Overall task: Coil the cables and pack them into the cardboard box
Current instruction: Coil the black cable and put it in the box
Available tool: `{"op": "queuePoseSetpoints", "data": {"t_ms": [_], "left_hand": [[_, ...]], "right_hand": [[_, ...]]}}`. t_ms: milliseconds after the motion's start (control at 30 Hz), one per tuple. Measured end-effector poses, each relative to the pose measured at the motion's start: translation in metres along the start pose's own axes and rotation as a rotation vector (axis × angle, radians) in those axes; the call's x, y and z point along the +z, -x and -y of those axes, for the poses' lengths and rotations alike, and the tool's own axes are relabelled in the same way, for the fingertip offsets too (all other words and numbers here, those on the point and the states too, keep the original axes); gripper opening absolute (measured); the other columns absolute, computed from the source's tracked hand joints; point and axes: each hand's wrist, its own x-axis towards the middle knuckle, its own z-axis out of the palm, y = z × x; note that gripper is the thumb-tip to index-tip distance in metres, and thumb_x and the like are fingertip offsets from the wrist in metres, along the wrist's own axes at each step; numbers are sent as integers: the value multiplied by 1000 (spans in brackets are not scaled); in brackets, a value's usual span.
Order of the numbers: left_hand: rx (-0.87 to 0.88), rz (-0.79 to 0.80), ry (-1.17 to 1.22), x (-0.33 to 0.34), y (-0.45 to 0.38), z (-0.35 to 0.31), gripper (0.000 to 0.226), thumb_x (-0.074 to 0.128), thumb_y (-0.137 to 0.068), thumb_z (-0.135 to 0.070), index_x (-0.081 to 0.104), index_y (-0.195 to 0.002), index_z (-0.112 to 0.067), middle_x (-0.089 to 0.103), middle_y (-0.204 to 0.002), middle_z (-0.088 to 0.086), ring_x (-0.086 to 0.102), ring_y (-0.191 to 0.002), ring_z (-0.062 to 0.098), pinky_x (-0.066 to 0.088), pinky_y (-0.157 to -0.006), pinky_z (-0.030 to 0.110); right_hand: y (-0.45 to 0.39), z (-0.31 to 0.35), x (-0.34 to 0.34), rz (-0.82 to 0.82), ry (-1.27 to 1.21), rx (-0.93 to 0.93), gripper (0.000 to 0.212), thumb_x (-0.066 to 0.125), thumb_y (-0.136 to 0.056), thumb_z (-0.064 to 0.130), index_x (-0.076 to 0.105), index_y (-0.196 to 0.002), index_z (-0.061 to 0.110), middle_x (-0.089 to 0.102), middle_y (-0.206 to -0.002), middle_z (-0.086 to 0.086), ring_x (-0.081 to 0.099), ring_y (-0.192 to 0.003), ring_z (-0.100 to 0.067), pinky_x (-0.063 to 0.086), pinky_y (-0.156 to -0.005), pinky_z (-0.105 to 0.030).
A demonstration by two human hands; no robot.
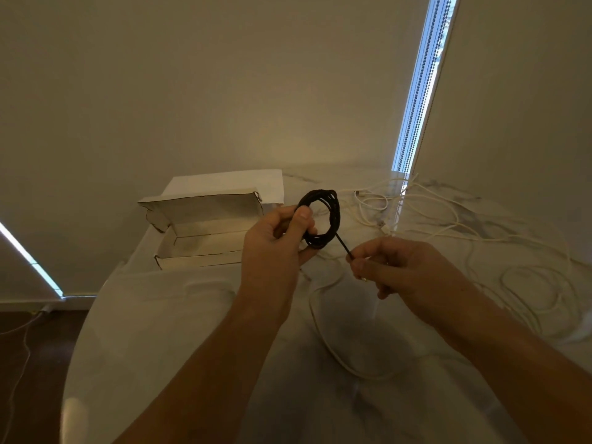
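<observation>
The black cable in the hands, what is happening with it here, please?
A person is coiling the black cable above a marble table. The left hand grips the finished loops, and the right hand pinches the loose tail end. The cardboard box sits open on the table beyond the left hand, and no cable shows inside it. Several white cables lie uncoiled on the table to the right.
</observation>
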Motion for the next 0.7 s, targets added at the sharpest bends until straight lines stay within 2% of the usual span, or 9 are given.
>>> {"op": "queuePoseSetpoints", "data": {"t_ms": [200,333,400,433,500,567,700], "left_hand": [[-26,-23,63,-4,-3,-3,23,62,-96,-19,68,-104,2,65,-82,8,64,-83,17,59,-74,32],[-81,6,117,0,2,-1,20,62,-96,-19,69,-102,-2,65,-84,9,65,-85,20,59,-73,30],[-119,39,168,3,3,-1,17,61,-96,-18,69,-101,-4,65,-83,7,65,-85,19,59,-76,31],[-138,56,198,4,4,-1,16,60,-96,-17,69,-101,-5,65,-83,6,65,-86,18,59,-78,31],[-159,90,230,6,6,0,15,59,-97,-16,68,-101,-6,67,-84,5,68,-86,15,58,-80,29],[-167,120,241,9,9,1,15,57,-97,-16,69,-102,-6,69,-86,6,70,-86,14,58,-80,26],[-208,129,262,14,12,1,19,58,-96,-17,69,-106,-6,71,-86,7,71,-89,15,57,-87,28]], "right_hand": [[4,5,3,139,80,-4,6,71,-87,24,75,-91,26,75,-81,2,64,-69,-7,51,-64,-23],[5,1,10,55,166,-57,6,73,-85,27,74,-84,33,73,-81,14,67,-71,-3,50,-66,-19],[4,-1,9,13,157,-64,8,73,-85,24,73,-84,33,73,-81,15,67,-68,-3,50,-65,-15],[4,-2,9,-3,124,-66,9,73,-85,21,73,-86,30,73,-80,12,69,-68,-5,53,-68,-18],[3,-3,10,-34,39,-61,12,73,-84,14,72,-89,25,73,-76,4,72,-70,-13,60,-76,-35],[3,-3,13,-61,-25,-67,16,73,-84,9,70,-90,23,71,-73,-1,73,-74,-19,60,-79,-46],[4,-1,17,-164,-99,-107,14,74,-83,7,69,-86,20,73,-79,-2,73,-81,-17,58,-84,-47]]}}
